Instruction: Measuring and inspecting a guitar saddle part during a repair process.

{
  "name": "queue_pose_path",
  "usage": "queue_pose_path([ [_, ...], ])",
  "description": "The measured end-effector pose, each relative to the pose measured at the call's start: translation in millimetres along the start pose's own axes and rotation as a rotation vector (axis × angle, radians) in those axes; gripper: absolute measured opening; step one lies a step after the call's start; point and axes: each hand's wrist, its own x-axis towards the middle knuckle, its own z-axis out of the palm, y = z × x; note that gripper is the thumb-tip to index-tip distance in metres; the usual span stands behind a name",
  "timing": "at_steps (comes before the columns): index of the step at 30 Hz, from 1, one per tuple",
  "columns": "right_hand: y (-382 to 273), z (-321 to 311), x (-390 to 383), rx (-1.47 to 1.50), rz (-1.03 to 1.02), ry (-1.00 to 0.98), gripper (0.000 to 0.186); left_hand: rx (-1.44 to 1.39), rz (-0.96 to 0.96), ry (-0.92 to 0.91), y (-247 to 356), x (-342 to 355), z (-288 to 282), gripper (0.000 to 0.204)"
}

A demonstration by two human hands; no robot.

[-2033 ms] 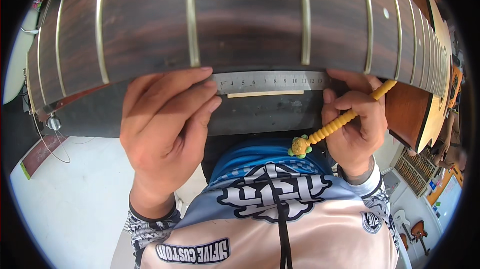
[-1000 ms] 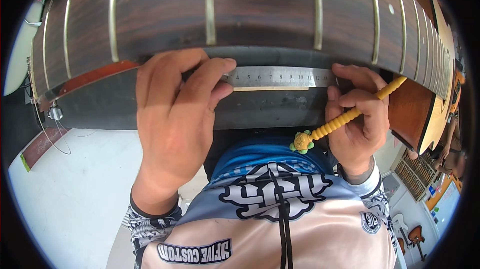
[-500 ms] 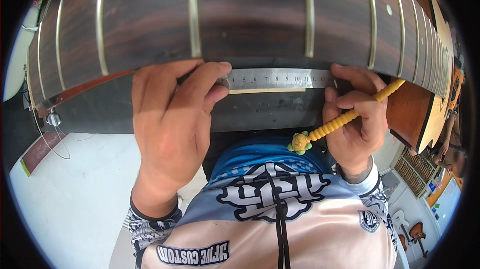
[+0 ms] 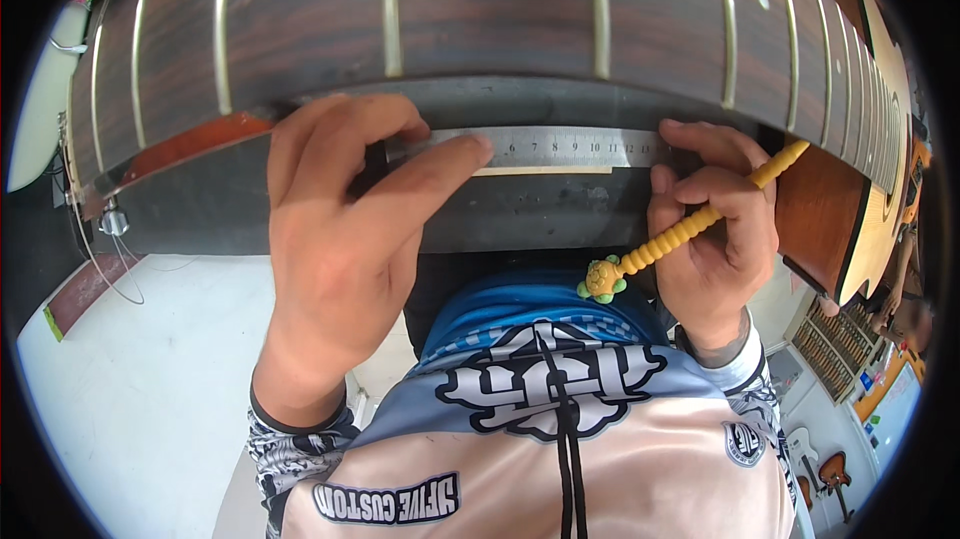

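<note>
**Steel ruler held against guitar neck edge, both hands engaged**

Change against the earlier views: the fretboard (image 4: pixel 480 9) sits slightly shifted sideways in frame, its frets in new positions; the left fingers have slid a little further right along the ruler; the right hand is unchanged in pose.

1. Left hand (image 4: pixel 345 239): back of hand up, fingers spread and pressed flat. The index fingertip lies on the left end of the ruler, the other fingers on the dark side of the neck above it. Grip: flat pressing hold, nothing enclosed.

2. Steel ruler (image 4: pixel 570 147): narrow, silver-grey, with fine graduations along its upper edge. It lies horizontal just under the fretboard edge, against the dark grey side of the neck, spanning between the two hands. A thin pale strip (image 4: pixel 545 171) shows along its lower edge.

3. Right hand (image 4: pixel 712 239): fingertips touch the right end of the ruler. Grip: closed around a yellow beaded pen (image 4: pixel 690 227), which slants up to the right; its green and yellow turtle-shaped end points down-left.

4. Guitar body (image 4: pixel 850 209): reddish-brown side, pale top, at far right.
</note>
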Motion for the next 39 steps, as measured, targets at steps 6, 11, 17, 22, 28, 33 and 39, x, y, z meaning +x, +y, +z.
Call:
queue_pose_path([
  [6, 0, -2, 5, -0.002, -0.025, 0.027, 0.03, 0.035, 0.033, -0.042, 2, 6, -7, 0.03],
  [11, -2, -4, 7, -0.013, -0.022, 0.03, 0.026, 0.105, 0.097, -0.117, 5, 14, -18, 0.034],
  [17, -1, -6, 4, 0.041, -0.006, 0.03, 0.024, 0.111, 0.129, -0.205, 13, 25, -32, 0.031],
  [22, 4, -7, 0, 0.048, -0.008, 0.041, 0.023, 0.136, 0.253, -0.414, 14, 50, -40, 0.028],
  [28, 3, -8, -1, 0.046, 0.026, 0.037, 0.024, 0.303, 0.372, -0.511, 24, 75, -38, 0.031],
  [33, 1, -8, 1, 0.056, 0.005, 0.035, 0.025, 0.277, 0.458, -0.382, 19, 74, -29, 0.044],
  [39, 0, -10, -1, 0.011, 0.013, -0.013, 0.023, 0.377, 0.508, -0.499, 25, 79, -33, 0.052],
])
